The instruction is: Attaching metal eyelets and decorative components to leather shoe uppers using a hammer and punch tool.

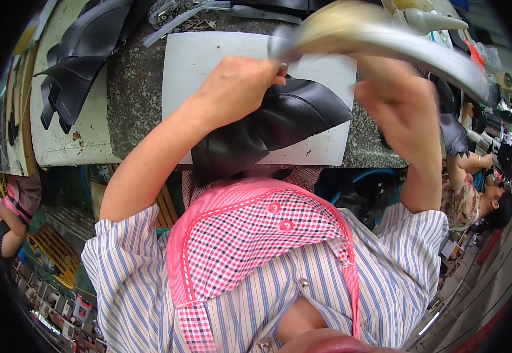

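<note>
The fingers of the left hand [239, 82] are curled closed around a small metal peg-like piece [283, 69], its end showing above the fingertips. The right hand [398, 100] is raised on the other side, smeared by motion; beside it sweeps a long, curved, pale-yellow and silver streaked tool [350, 29] – too blurred to tell whether the fingers grip it. Just below the left hand lies a glossy black leather-like panel [291, 112] with a stitched seam, its lower end reaching the near table edge. Beneath it is a flat white rectangular board [185, 59], resting on a dark speckled stone slab [129, 117]. Farther left, more black stitched panels [85, 53] lie on a scuffed cream-coloured tabletop [73, 147]; small loose metal parts [194, 23] are scattered beyond the board – and a person in a floral top [459, 200] sits to the right.
</note>
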`<action>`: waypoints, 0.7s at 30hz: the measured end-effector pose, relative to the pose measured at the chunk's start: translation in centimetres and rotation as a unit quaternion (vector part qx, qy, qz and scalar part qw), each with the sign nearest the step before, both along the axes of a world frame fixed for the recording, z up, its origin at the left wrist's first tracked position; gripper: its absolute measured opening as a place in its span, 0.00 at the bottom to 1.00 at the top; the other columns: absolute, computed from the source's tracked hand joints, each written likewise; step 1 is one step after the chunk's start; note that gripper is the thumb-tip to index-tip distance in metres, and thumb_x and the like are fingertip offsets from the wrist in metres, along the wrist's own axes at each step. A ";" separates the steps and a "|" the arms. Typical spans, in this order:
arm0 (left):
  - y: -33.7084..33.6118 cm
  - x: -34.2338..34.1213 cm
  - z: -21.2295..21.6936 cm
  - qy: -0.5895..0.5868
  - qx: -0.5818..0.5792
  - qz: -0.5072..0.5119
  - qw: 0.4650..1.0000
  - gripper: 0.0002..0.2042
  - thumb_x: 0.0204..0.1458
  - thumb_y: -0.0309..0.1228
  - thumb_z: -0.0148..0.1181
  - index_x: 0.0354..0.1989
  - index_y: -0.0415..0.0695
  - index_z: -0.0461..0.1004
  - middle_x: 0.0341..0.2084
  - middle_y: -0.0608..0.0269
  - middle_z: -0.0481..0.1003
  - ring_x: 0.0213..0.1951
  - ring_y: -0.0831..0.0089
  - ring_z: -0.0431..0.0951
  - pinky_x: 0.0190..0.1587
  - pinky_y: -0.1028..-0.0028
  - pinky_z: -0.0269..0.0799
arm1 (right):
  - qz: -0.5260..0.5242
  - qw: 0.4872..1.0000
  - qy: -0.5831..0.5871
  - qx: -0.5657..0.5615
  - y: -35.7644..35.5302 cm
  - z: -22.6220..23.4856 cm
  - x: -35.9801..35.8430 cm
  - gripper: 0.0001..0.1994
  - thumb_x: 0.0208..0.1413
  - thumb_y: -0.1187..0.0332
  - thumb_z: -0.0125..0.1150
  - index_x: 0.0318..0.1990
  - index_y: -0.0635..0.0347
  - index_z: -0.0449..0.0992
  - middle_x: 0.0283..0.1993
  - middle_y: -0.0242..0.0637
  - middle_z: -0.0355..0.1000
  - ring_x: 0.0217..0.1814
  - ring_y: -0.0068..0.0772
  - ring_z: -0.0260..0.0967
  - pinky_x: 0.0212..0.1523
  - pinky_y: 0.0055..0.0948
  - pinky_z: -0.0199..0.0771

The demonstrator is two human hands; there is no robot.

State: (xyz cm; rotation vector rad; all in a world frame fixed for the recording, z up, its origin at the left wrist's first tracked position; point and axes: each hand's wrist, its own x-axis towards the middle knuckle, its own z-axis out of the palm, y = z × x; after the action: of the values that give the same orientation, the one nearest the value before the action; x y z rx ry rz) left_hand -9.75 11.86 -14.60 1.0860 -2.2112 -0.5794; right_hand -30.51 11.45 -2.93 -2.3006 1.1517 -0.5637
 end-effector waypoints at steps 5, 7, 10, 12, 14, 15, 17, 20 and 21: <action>0.0 -0.4 0.5 0.117 0.133 0.071 0.982 0.06 0.47 0.28 0.50 0.30 0.39 0.65 0.16 0.54 0.72 0.23 0.58 0.74 0.27 0.67 0.68 | -0.080 0.994 -0.068 0.024 -2.4 -0.8 -1.7 0.09 0.44 0.70 0.59 0.33 0.62 0.68 0.16 0.31 0.58 0.20 0.17 0.53 0.22 0.19 0.57; -0.2 0.3 1.8 0.118 0.229 0.121 0.959 0.07 0.45 0.30 0.53 0.28 0.39 0.66 0.23 0.51 0.72 0.31 0.58 0.74 0.34 0.67 0.67 | -0.127 0.976 -0.028 -0.175 -5.8 -2.4 -2.3 0.08 0.47 0.66 0.58 0.28 0.62 0.69 0.17 0.25 0.59 0.19 0.13 0.52 0.20 0.15 0.52; 1.0 1.1 2.4 0.014 -0.087 0.095 0.992 0.07 0.44 0.30 0.54 0.24 0.39 0.67 0.35 0.47 0.70 0.41 0.57 0.69 0.41 0.67 0.63 | -0.316 0.922 0.166 -0.148 -10.9 -1.0 -1.0 0.15 0.38 0.62 0.63 0.29 0.64 0.69 0.28 0.48 0.70 0.32 0.46 0.68 0.33 0.36 0.65; 3.1 1.4 2.4 0.004 -0.034 0.091 0.995 0.06 0.41 0.28 0.56 0.22 0.39 0.66 0.37 0.49 0.68 0.45 0.56 0.64 0.44 0.65 0.59 | -0.308 0.898 0.248 -0.192 -12.9 -1.7 -1.1 0.18 0.35 0.60 0.64 0.28 0.65 0.68 0.26 0.50 0.69 0.33 0.47 0.68 0.33 0.37 0.65; 3.6 1.6 2.3 0.019 0.189 0.068 0.979 0.06 0.39 0.23 0.57 0.23 0.40 0.66 0.33 0.56 0.69 0.43 0.58 0.67 0.41 0.67 0.62 | -0.247 0.912 0.264 -0.193 -18.0 -6.8 -4.5 0.20 0.38 0.52 0.62 0.33 0.57 0.71 0.29 0.41 0.71 0.35 0.47 0.68 0.33 0.38 0.65; 4.1 1.7 2.0 0.051 0.188 0.058 0.979 0.06 0.38 0.22 0.58 0.23 0.40 0.66 0.31 0.56 0.69 0.41 0.57 0.68 0.39 0.68 0.63 | -0.247 0.916 0.262 -0.179 -18.1 -6.5 -3.7 0.20 0.37 0.53 0.63 0.34 0.56 0.71 0.29 0.41 0.71 0.36 0.46 0.68 0.34 0.39 0.65; 4.5 2.0 2.3 0.094 0.216 0.079 0.969 0.06 0.38 0.20 0.57 0.23 0.39 0.66 0.32 0.55 0.69 0.35 0.58 0.71 0.33 0.71 0.66 | -0.260 0.917 0.244 -0.179 -17.2 -6.2 -3.2 0.16 0.38 0.56 0.62 0.33 0.53 0.71 0.30 0.41 0.71 0.36 0.46 0.68 0.35 0.40 0.65; 4.1 2.9 2.7 0.102 0.212 0.095 0.967 0.04 0.40 0.23 0.57 0.24 0.40 0.67 0.38 0.50 0.67 0.39 0.56 0.70 0.36 0.70 0.67 | -0.305 0.908 0.185 -0.222 -16.8 -4.9 -3.5 0.12 0.40 0.59 0.61 0.32 0.50 0.71 0.29 0.40 0.71 0.35 0.47 0.68 0.34 0.40 0.66; 4.5 2.8 2.9 0.122 0.284 0.087 0.947 0.04 0.40 0.24 0.56 0.24 0.40 0.68 0.42 0.49 0.66 0.42 0.56 0.69 0.39 0.70 0.66 | -0.313 0.889 0.198 -0.270 -16.7 -4.5 -4.1 0.10 0.41 0.61 0.59 0.32 0.48 0.71 0.29 0.39 0.72 0.34 0.47 0.68 0.32 0.40 0.65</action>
State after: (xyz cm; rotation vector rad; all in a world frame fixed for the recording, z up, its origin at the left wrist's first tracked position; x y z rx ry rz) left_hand -6.97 16.40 -11.67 1.3842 -1.7469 -1.2466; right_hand -34.62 -5.23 -7.45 -2.5419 2.2145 -0.7322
